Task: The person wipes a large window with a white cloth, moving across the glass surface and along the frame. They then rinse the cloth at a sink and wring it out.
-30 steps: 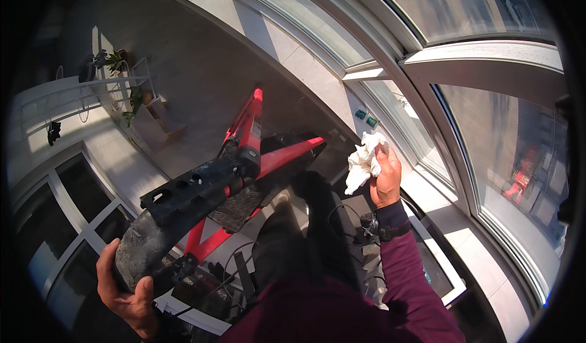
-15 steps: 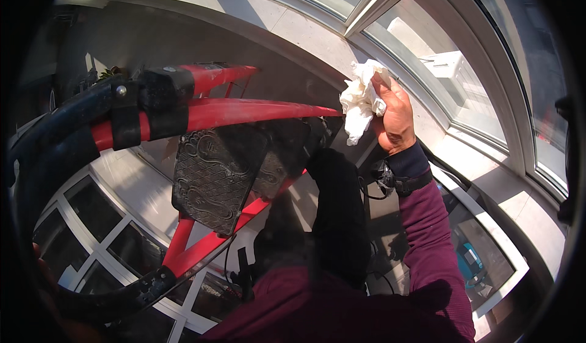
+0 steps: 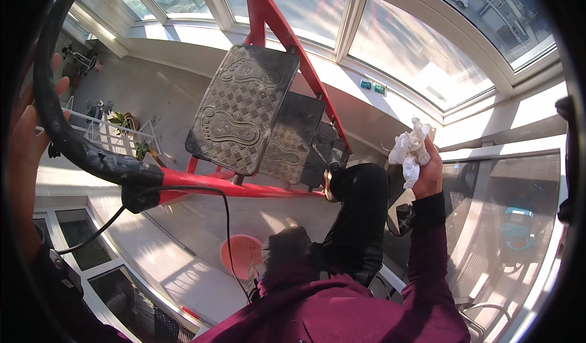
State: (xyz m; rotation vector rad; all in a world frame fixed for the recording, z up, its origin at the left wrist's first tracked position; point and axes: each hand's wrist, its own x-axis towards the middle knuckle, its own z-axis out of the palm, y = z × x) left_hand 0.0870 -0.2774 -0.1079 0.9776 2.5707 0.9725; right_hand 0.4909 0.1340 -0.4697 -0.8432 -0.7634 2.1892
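My right hand is closed around a crumpled white cloth, held up in front of the window side. A folding step ladder with a red frame stands before me, its black ribbed treads stamped with footprint shapes. Its curved black handrail loops along the left. Beside that rail, at the left rim, my left hand has its fingers spread; part of it lies in the dark edge. My shoe shows by the lower treads.
White-framed windows curve across the back above a pale sill bearing two small green items. Below are a pink basin, a white rack with potted plants and a thin black cable. A glazed panel stands at right.
The view has swung, so the ladder treads and more windows show. My right hand, still holding the cloth, appears lower and farther right. My left hand shows more fully, fingers apart.
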